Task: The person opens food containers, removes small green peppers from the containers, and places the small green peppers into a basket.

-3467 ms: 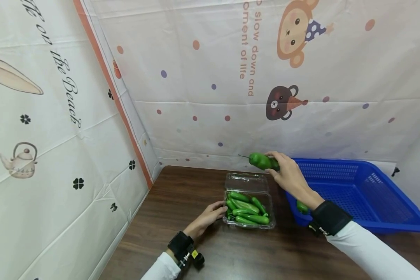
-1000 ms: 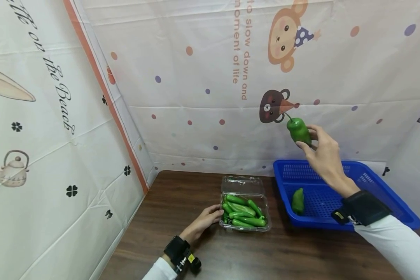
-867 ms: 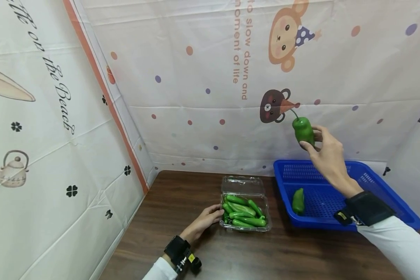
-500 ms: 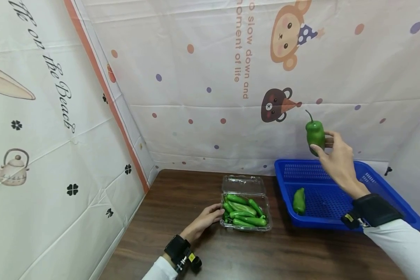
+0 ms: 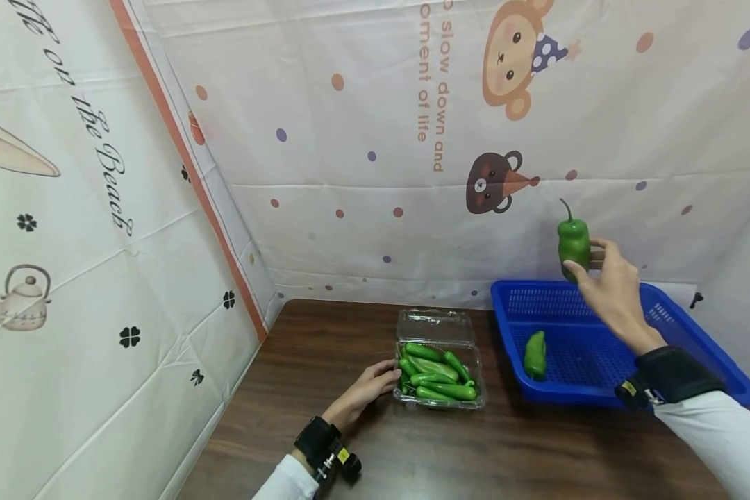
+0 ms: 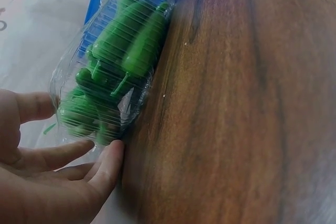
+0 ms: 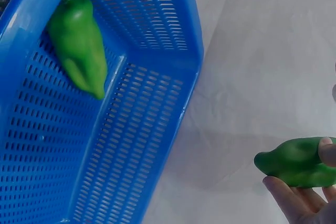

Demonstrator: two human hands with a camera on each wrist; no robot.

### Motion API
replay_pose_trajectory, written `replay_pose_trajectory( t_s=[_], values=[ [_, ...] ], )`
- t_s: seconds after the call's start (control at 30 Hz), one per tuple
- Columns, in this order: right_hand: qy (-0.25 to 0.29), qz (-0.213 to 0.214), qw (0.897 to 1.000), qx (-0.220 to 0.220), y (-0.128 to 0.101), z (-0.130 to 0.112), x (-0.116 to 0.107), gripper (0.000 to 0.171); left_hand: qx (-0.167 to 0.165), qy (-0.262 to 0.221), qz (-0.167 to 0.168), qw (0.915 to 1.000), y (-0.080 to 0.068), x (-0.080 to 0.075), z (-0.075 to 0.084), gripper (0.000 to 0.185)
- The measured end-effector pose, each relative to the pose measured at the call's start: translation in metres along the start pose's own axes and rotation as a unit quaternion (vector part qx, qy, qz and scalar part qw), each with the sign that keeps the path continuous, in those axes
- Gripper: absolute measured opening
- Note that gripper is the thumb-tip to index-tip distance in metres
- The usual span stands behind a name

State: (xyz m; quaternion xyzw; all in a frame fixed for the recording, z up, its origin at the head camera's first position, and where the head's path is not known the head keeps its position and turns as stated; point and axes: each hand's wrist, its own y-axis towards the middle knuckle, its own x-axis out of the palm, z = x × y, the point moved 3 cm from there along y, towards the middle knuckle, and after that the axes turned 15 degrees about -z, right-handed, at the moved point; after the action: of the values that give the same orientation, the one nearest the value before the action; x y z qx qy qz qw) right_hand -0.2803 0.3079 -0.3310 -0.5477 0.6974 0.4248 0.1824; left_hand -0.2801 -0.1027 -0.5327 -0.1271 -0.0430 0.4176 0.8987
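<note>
The right hand (image 5: 609,288) is raised above the far part of the blue basket (image 5: 694,347), pinching a green pepper (image 5: 573,243) between thumb and fingertips. The pepper is held upright, stem uppermost, clear of the basket and set against the printed backdrop (image 5: 350,139). A second green pepper (image 5: 535,353) lies inside the basket near its left wall; the right wrist view confirms it resting against the slotted side.

The left hand (image 5: 365,392) rests on the tabletop (image 5: 325,361), fingers relaxed and nearly straight, fingertips touching the left side of a clear plastic clamshell box (image 5: 440,375). It grips nothing. The box stands just left of the basket, its lid (image 5: 436,325) folded back, and holds several long green chillies (image 5: 440,380) lying side by side.
</note>
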Motion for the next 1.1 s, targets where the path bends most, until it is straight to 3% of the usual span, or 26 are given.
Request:
replay_pose_trajectory(
  t_s=[1.1],
  values=[
    [-0.026,-0.036,0.998,0.033,-0.026,0.042,0.014,0.06,-0.005,0.003,0.004,1.0,0.0,0.002,0.001,0.065]
  ],
)
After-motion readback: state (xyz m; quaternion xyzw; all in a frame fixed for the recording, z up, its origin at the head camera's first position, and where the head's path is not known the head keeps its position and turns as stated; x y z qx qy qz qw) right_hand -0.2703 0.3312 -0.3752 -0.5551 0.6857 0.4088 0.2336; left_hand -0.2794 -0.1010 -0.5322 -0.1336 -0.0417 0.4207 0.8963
